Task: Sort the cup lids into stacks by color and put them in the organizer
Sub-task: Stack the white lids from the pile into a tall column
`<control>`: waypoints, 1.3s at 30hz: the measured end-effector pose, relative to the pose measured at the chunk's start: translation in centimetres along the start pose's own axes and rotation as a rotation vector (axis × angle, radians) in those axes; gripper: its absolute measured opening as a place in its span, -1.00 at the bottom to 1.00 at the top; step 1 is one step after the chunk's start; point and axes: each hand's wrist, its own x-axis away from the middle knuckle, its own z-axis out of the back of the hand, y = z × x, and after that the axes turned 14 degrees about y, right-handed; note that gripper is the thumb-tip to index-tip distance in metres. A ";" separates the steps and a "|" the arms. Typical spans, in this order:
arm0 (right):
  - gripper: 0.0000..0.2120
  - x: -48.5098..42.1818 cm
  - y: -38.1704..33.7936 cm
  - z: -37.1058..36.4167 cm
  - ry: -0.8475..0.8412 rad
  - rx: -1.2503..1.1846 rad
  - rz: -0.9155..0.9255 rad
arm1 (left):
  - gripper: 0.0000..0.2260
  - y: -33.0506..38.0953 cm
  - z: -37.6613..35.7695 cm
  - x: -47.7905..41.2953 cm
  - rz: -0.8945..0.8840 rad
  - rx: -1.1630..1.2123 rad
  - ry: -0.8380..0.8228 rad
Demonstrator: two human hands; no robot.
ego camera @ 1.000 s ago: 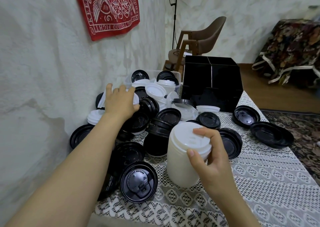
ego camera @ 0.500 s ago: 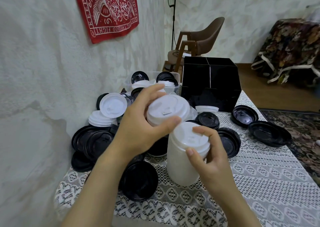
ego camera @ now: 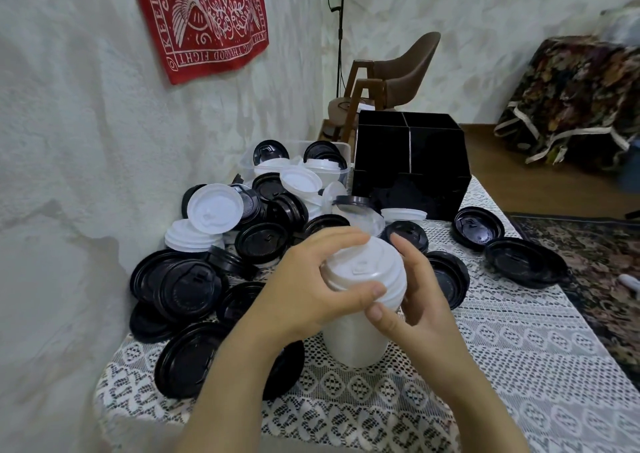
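**Stacking the white lids.** The left hand was reaching into the pile a second ago. It now seats a white lid on the stack, which stands near the middle of the table. Its thumb and fingers are curled round the lid's rim. The right hand steadies the stack, with fingers and thumb clamped on its upper side. Judged effect: one more white lid is sorted, and many loose lids remain.

**Containers.** The organizer, behind the pile, shows no lids — though its bays are too dark to be sure. The tub holds black and white lids mixed.
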 end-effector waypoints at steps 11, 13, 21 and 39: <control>-0.37 -0.3 -0.7 -0.1 -0.005 -0.170 -0.058 | -0.48 0.4 -1.0 0.7 -0.031 -0.034 -0.057; -0.52 -0.2 -0.8 -0.3 0.017 -0.166 -0.058 | -0.49 0.4 -1.2 0.9 -0.027 -0.008 -0.058; -0.53 -0.2 -0.9 -0.6 0.072 -0.181 -0.041 | -0.43 -0.2 -1.9 2.3 0.075 0.123 0.007; -0.57 -0.1 -1.1 -0.7 0.106 -0.155 -0.075 | -0.33 -1.2 -2.9 3.1 0.184 0.286 0.077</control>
